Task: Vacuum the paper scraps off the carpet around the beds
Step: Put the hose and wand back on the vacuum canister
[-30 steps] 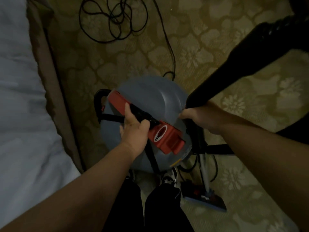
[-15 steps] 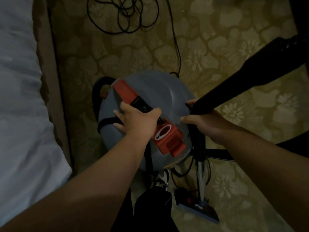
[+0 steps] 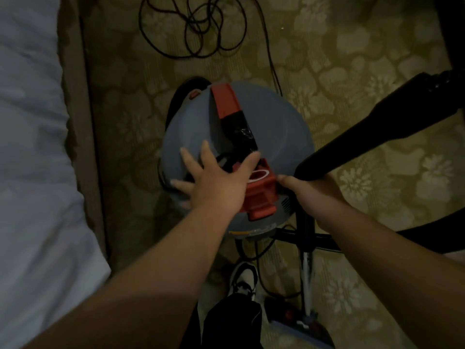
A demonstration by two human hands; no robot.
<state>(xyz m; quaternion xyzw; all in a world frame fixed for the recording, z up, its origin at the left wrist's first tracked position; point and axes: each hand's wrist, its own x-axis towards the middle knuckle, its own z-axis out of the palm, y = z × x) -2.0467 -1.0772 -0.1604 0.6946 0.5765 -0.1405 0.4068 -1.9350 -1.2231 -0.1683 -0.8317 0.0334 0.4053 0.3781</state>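
Bedroom, likely a hotel room, white-sheeted bed (image 3: 27, 172) with skirted base, floral patterned carpet (image 3: 352, 79)

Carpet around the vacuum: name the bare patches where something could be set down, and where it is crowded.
Free: carpet strip between bed and canister; carpet right of the cord, above the hose. Crowded: coiled cord at top; wand, shoe and floor head below the canister.

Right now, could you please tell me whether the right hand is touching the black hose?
Touching. The head view shows the right hand gripping the black hose at its lower end.
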